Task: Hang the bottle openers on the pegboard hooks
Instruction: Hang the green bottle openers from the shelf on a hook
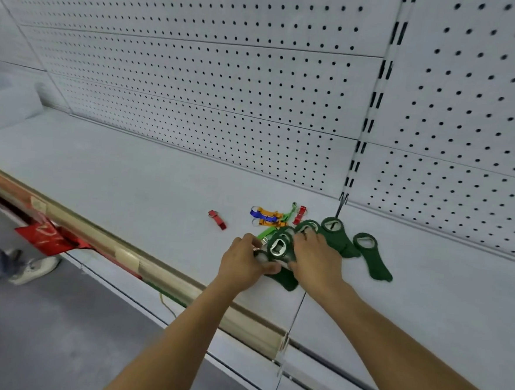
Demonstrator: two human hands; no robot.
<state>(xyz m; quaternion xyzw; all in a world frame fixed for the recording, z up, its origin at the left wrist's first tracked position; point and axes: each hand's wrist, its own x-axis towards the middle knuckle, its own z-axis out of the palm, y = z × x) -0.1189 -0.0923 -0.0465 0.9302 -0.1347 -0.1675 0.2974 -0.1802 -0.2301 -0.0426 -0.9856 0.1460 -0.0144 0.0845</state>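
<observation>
Several dark green bottle openers lie on the grey shelf [129,179] below the white pegboard [197,78]. One green opener [280,248] with a metal ring sits between my hands. My left hand [244,262] pinches its left side with curled fingers and thumb. My right hand [317,260] grips the pile from the right, fingers curled over another green opener [307,227]. Two more green openers [370,257] [333,226] lie apart to the right. Small keychain openers in red [217,219], blue, orange [268,217] and light green lie behind. No hooks show on the pegboard.
A slotted upright [375,99] splits the pegboard into panels. The shelf's front edge carries a beige price rail [165,279] with red tags [46,238]. Another person's leg and shoe [31,270] stand on the floor at left.
</observation>
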